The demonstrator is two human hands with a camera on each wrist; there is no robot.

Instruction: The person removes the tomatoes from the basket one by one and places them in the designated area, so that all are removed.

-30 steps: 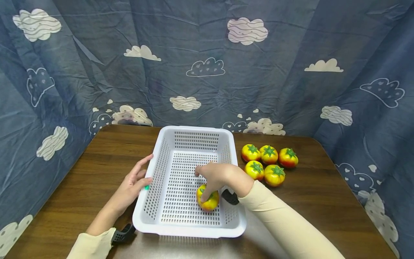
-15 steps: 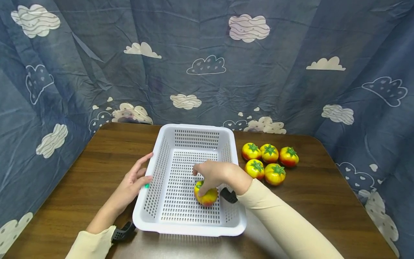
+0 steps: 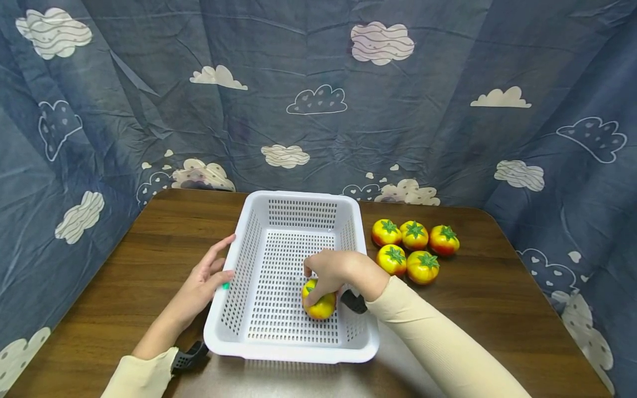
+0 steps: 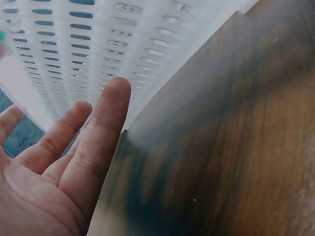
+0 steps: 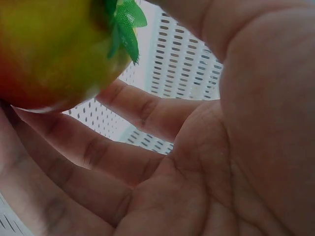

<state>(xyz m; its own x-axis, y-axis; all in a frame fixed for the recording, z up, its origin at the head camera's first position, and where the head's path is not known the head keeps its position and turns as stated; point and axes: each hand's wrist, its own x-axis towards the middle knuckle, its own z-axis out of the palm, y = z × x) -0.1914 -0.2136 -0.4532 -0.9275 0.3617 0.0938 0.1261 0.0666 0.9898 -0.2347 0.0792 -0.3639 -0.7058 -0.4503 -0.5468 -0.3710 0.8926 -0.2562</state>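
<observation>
A yellow-and-red artificial tomato (image 3: 323,307) with green leaves sits low inside the white perforated basket (image 3: 293,354), near its front right. My right hand (image 3: 332,271) reaches over the basket's right rim and holds this tomato from above, thumb on the near side. In the right wrist view the fingers curl around the tomato (image 5: 49,54); part of the far side is hidden. My left hand (image 3: 201,279) rests against the basket's left side, thumb and a fingertip at the rim. In the left wrist view its fingers (image 4: 101,123) extend loosely along the perforated outer wall (image 4: 81,37).
Several similar tomatoes (image 3: 414,236) stand grouped on the wooden table (image 3: 487,309) just right of the basket. A small green mark (image 3: 226,286) shows on the basket's left rim. Behind the table hangs a blue cloud-patterned curtain (image 3: 318,138).
My right hand and the tomato shifted slightly left, then back right, within the basket. The tomato's tilt changed a little. My left hand and the other tomatoes stayed in place.
</observation>
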